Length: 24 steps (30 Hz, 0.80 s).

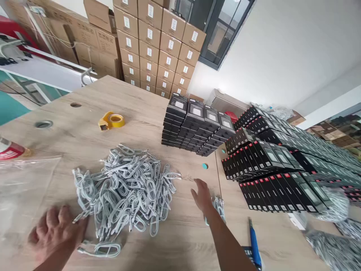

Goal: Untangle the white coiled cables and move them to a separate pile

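Rests left hand [58,229] at eight o'clock, palm down and open, fingers slightly bent; cannot tell whether anything lies under the palm. Has one loose cable [107,249] near seven, beside the big heap of grey cables [132,192] spread on the wooden table [175,233] towards eight. Holds right hand [202,195] open and empty at five, thumb apart, just beside a small bunch of cables [219,209]. Shows a blue-handled tool [254,242] between four and five. Farther off, shows a yellow tape dispenser [111,121] at nine, stacked black boxes [194,126] near the centre, and brown cartons [149,51] piled between eleven and twelve.
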Motion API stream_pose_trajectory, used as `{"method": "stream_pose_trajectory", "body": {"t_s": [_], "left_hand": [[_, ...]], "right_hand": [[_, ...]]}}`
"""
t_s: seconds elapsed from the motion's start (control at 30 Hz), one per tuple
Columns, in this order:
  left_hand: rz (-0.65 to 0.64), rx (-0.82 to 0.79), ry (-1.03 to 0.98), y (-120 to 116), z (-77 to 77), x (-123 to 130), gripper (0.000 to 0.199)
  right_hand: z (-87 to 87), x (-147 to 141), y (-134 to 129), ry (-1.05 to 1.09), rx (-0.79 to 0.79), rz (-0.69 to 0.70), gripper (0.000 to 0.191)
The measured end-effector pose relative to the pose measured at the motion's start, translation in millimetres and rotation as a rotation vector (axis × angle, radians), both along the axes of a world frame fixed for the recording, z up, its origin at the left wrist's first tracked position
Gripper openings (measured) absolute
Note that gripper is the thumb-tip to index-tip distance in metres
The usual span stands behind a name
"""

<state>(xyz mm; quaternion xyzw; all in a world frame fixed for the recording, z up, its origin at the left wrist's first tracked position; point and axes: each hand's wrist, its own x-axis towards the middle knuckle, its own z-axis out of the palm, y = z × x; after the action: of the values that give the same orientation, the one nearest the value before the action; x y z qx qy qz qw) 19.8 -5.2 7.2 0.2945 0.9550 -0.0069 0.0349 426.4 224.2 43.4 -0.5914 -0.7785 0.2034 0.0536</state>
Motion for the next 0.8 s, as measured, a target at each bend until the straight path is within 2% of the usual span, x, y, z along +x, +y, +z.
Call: {"method": "stream_pose_trajectory", "body": {"t_s": [0.07, 0.13, 0.2, 0.3, 0.47, 0.6, 0.7, 0.8], "left_hand": [[0.002, 0.033, 0.084, -2, -7.8, -2, 0.066], [-0.012, 0.028, 0.101, -6, -16.1, -4, 0.066], [-0.017, 0.011, 0.095, -10, -21.2, -6, 0.065], [-0.012, -0.012, 0.069, -13, -19.2, -3, 0.066], [0.018, -0.042, 0.027, -9, -2.1, 5, 0.068], [0.005, -0.014, 0.007, -7, 4.1, 7, 0.066], [0.007, 0.001, -0.002, -8, 2.4, 7, 0.067], [0.005, -0.002, -0.014, -8, -1.0, 6, 0.068]], "right_hand": [[-2.3, -54, 20, 0.004, -0.034, 0.152, 0.067], [-5.7, -95, 35, -0.06, -0.082, 0.274, 0.079], [-9.5, -119, 45, -0.127, -0.122, 0.351, 0.08], [-14.4, -129, 56, -0.151, -0.124, 0.421, 0.07], [-12.3, -131, 69, -0.127, -0.095, 0.489, 0.052], [5.3, -122, 71, -0.054, -0.025, 0.384, 0.029], [21.4, -86, 64, -0.012, -0.017, 0.223, 0.024], [30.9, -20, 42, -0.023, -0.106, 0.04, 0.032]]}}
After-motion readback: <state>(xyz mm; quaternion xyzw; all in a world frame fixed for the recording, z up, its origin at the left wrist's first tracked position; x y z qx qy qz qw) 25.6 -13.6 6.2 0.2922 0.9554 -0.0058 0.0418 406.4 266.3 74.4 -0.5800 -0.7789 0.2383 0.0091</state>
